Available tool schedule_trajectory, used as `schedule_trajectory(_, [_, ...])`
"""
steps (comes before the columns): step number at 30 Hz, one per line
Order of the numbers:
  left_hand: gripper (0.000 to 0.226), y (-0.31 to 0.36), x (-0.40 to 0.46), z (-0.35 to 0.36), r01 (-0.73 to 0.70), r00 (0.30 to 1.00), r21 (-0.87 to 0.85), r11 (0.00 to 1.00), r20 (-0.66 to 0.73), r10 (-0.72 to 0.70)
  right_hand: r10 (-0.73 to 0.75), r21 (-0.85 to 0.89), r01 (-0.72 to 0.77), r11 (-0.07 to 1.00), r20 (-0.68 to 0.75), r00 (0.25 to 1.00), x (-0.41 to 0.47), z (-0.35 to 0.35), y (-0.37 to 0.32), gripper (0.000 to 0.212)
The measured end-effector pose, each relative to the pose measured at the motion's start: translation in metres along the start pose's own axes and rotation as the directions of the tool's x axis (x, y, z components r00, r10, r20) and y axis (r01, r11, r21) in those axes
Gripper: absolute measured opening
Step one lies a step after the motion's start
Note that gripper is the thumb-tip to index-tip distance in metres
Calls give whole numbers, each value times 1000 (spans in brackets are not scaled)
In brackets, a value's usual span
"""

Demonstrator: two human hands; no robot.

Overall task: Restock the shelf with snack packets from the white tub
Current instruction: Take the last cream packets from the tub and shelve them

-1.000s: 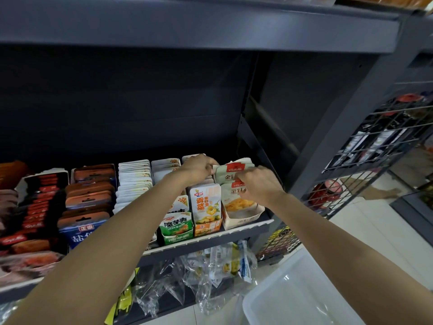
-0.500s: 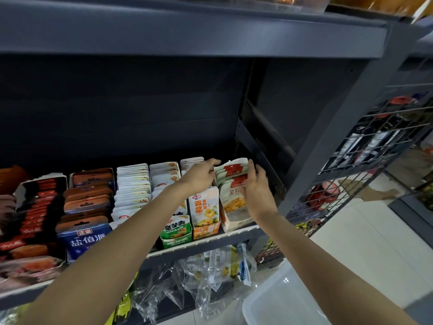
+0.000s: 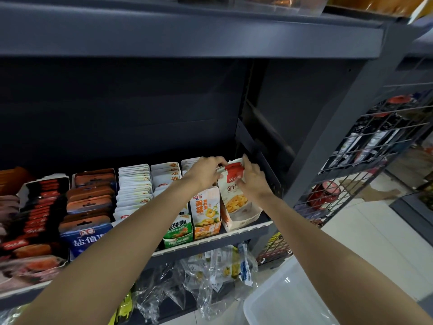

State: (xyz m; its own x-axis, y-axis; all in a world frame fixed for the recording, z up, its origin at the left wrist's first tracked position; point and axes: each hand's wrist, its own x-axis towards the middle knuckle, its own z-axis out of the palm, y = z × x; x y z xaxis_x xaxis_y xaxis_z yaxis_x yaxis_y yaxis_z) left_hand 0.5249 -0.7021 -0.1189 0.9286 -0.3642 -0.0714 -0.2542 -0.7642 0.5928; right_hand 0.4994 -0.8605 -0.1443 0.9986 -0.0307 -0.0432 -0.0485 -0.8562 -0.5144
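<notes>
From the head view, both arms are reaching up to the dark shelf. The two hands are sitting close together, on either side of one row of snack packets. The left hand is curling its fingers over the tops of the packets from the left side. The right hand is pressing against the right side of the same row, with its fingers pointing up. So both hands are squeezing the row between them.

These packets are cream colored with red tops and a picture of yellow food. They are standing upright in an open cardboard box, just under the right hand, at the right end of the shelf.

Just under the left hand, an orange box is holding packets with a yellow picture. In front of it a green box is sitting at the shelf edge. Left of the left arm, white packets are standing in neat rows. Farther left, brown packets are stacked behind a blue bag, and dark red ones are filling a box.

Down below the right arm, the white tub is waiting on the floor. Only part of it is showing, and that part is looking bare inside. Below the hands, clear plastic bags are hanging under the shelf. To the right of the right hand, a wire rack is holding other goods.
</notes>
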Motion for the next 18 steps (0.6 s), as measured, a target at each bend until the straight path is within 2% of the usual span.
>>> schedule_trajectory(3, [31, -4, 2, 0, 6, 998, -29, 1000, -61, -8, -16, -36, 13, 999, -87, 996, -1, -1, 5, 58])
schedule_trajectory(5, [35, -4, 1, 2, -9, 996, -43, 999, -84, 5, -41, -114, 31, 993, -85, 996, -3, -2, 8, 56])
schedule_trajectory(8, [45, -1, -4, 5, -37, 996, 63, 997, -73, 42, -86, -230, 65, 971, -83, 993, -5, -1, 8, 60])
schedule_trajectory(11, [50, -2, -12, 6, -119, 993, 169, 978, 38, 114, -152, -238, 136, 962, -47, 987, -9, 2, 6, 67])
schedule_trajectory(14, [57, -4, -17, 4, -133, 977, 171, 976, 189, 100, -191, -175, 194, 965, 33, 981, -13, 8, 4, 75])
schedule_trajectory(18, [64, -3, -19, -1, -110, 965, 127, 986, 253, 75, -194, -114, 202, 973, 75, 978, -10, 10, -4, 81])
